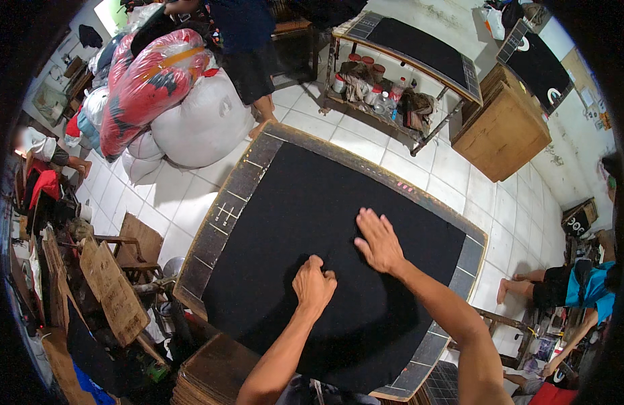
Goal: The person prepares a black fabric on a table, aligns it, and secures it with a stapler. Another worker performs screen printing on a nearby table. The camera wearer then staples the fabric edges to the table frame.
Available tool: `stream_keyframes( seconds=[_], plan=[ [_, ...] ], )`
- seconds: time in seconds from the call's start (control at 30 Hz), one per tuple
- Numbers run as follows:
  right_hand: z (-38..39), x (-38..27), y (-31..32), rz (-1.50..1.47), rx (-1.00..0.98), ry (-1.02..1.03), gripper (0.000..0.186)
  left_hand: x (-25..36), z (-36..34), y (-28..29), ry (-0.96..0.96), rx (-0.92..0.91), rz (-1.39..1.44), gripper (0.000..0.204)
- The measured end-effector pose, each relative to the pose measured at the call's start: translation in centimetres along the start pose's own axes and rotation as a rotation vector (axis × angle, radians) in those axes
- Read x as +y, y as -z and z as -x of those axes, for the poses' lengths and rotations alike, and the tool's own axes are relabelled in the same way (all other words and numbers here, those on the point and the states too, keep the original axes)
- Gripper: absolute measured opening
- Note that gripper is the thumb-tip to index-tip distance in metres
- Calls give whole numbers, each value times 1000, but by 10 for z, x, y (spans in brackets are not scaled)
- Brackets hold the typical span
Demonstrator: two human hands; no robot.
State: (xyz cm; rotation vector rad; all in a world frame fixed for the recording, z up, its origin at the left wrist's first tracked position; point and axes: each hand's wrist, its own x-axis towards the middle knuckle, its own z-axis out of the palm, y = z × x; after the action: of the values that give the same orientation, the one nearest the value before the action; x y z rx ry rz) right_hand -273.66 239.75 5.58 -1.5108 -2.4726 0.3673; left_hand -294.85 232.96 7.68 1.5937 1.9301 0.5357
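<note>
A black cloth (312,196) lies spread over a dark board (221,214) with white grid marks along its margins. My right hand (381,241) rests flat on the cloth near its middle, fingers stretched out. Just left of it and nearer to me, my left hand (315,286) is closed against the cloth, thumb and fingertips drawn together. Whatever its fingertips hold, if anything, is too small or hidden to make out. The cloth's near edge hangs close to my body.
Beyond the board stands a table (406,61) with another black cloth and jars below. A wooden box (504,125) stands at far right. Stuffed bags (204,121) lie at far left, beside a standing person (241,47). Cardboard pieces (113,290) lean at left; another person (575,287) is at right.
</note>
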Motion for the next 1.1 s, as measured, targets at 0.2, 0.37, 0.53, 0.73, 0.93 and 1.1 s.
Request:
stream_keyframes(
  seconds=[0.2,0.37,0.53,0.73,0.93,1.1],
  plan=[
    [-7,0,-5,138,-99,-158,67,14,-38,-10,-102,27,-37,18],
    [-5,8,5,102,-99,-43,72,25,-43,-8,-98,-7,-129,20],
    [54,48,33,122,-338,159,77,31,-40,0,-161,-28,-94,18],
    [79,150,78,181,-237,-83,82,42,-48,-1,-106,-145,-123,32],
    [70,117,73,394,-252,-144,83,35,-34,9,-71,-78,-210,33],
    [21,40,55,49,-249,104,83,39,-27,10,2,-210,-304,47]
  ],
)
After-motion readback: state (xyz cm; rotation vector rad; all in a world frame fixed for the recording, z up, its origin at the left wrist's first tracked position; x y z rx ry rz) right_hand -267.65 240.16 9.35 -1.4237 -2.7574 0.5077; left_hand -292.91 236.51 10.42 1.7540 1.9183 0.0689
